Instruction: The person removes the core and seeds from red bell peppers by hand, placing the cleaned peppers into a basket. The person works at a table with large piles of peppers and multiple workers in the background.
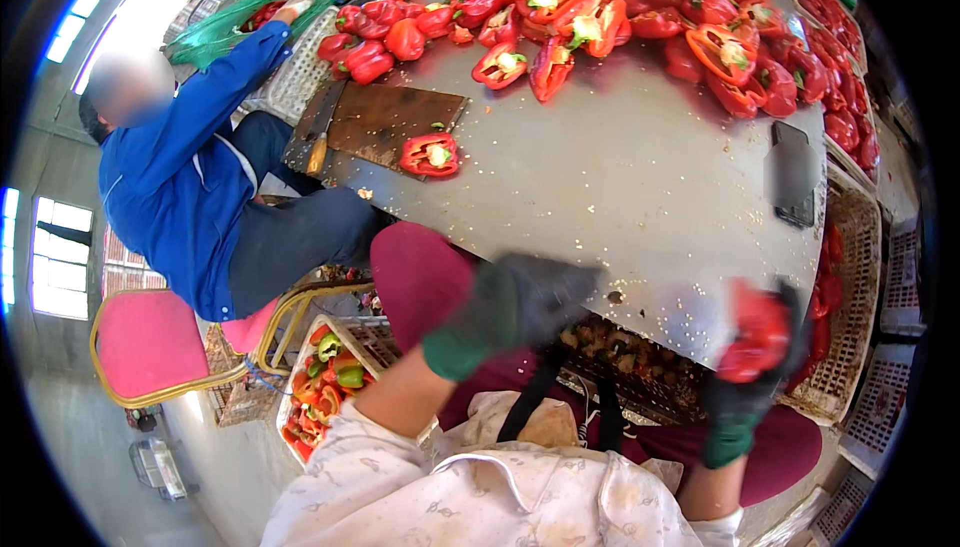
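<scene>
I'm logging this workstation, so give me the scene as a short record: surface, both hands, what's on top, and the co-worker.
Surface: flat grey metal table
Left hand: dark-gloved left hand, motion-blurred at the table's near edge; grip unclear
Right hand: dark-gloved right hand, holding a glossy red bell pepper
Far side: heap of red bell peppers, several cut open
Left side: brown rectangular board, wooden-handled knife, cut red pepper
Right edge: black rectangular phone
Co-worker: person in blue jacket, hand at green mesh bag
</scene>
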Available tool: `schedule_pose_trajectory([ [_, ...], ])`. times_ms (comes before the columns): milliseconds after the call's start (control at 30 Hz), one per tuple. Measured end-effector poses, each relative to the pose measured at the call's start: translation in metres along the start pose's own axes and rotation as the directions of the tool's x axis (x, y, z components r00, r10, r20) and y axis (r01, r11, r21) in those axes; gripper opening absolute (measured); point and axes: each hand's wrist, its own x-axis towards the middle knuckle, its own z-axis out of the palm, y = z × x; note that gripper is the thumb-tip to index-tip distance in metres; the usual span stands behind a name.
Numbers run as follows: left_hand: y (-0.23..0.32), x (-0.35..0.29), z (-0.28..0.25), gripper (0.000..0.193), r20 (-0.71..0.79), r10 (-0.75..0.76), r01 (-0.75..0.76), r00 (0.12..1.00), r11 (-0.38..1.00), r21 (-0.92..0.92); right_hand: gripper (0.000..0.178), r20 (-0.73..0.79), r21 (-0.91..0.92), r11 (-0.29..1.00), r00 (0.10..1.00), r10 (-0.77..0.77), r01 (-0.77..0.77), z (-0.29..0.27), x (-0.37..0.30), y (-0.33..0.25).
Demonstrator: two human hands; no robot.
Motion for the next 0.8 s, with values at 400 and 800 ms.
schedule_pose_trajectory([
  [400,-0.206,0.010,-0.108,0.038,0.073,-0.147,0.083,0.986,0.830,0.551,0.054,0.073,-0.092,0.954,0.954,0.291,-0.284,-0.032,-0.011,0.040],
  [800,-0.064,0.053,0.009,0.042,-0.276,-0.391,0.295,0.878,0.896,-0.331,0.084,0.470,0.402,0.681,0.776,0.420,-0.612,0.049,-0.005,-0.030],
])
